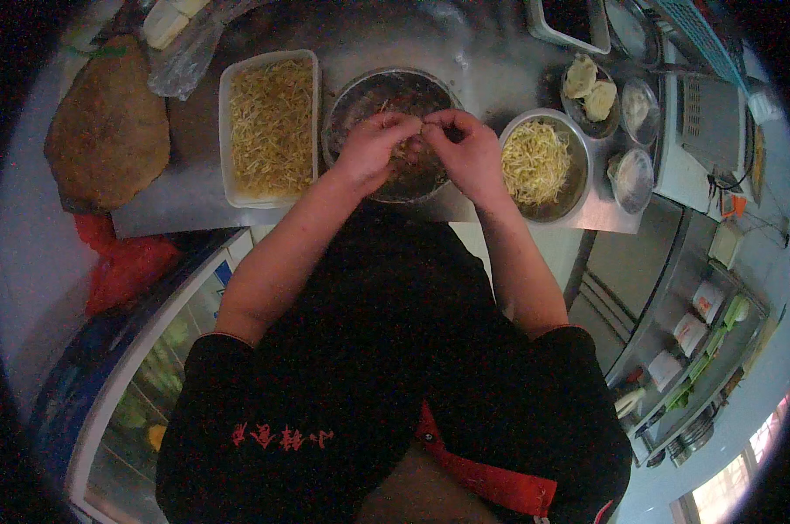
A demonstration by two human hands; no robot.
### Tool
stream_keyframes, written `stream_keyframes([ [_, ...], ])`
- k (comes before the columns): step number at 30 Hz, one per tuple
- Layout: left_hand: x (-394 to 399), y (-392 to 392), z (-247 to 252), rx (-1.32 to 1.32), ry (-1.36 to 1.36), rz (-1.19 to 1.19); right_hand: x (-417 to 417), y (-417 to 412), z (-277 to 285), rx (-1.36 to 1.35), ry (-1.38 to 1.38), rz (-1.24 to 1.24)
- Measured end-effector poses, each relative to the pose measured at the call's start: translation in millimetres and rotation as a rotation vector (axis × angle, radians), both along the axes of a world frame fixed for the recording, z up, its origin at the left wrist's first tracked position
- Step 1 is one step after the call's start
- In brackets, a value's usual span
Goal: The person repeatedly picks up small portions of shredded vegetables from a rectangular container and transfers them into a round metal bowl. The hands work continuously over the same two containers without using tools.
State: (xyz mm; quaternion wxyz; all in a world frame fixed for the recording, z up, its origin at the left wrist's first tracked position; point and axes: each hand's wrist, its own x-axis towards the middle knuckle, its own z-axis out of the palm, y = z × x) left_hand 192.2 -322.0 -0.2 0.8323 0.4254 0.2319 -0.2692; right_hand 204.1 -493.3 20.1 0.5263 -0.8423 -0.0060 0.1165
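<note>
My left hand (378,147) and my right hand (463,147) meet at the fingertips over a round metal bowl (332,141). Both pinch a small pale piece (422,126), probably part of a bean sprout, though it is too small to be sure. Dark, wet-looking bits and a few pale strands lie in the bowl, partly hidden by my hands. Left of it, a white rectangular plastic tub (317,131) is full of bean sprouts (270,131). On the right, a steel bowl (581,190) holds a heap of paler bean sprouts (534,162).
The stainless steel table (493,72) ends just before my body. At left are a thick wooden chopping block (110,131), a clear plastic bag (185,62) and a red bag (129,265). Small bowls (632,180) and a white tray (573,46) stand at right.
</note>
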Motion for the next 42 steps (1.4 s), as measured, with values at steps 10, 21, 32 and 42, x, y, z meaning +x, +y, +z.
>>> stream_keyframes([
  [10, -1, -1, -5, -0.003, -0.026, 0.027, -1, 4, 5, 0.025, 0.052, -0.026],
  [21, 1, 1, -21, -0.226, 0.056, 0.11, -8, -33, -6, 0.269, 0.18, -0.185],
  [32, 3, -6, -4, -0.154, 0.083, -0.012, -3, -74, 20, -0.252, -0.246, 0.126],
  [42, 9, 5, 6, 0.01, 0.038, -0.232, 21, -20, 28, -0.024, -0.11, 0.379],
])
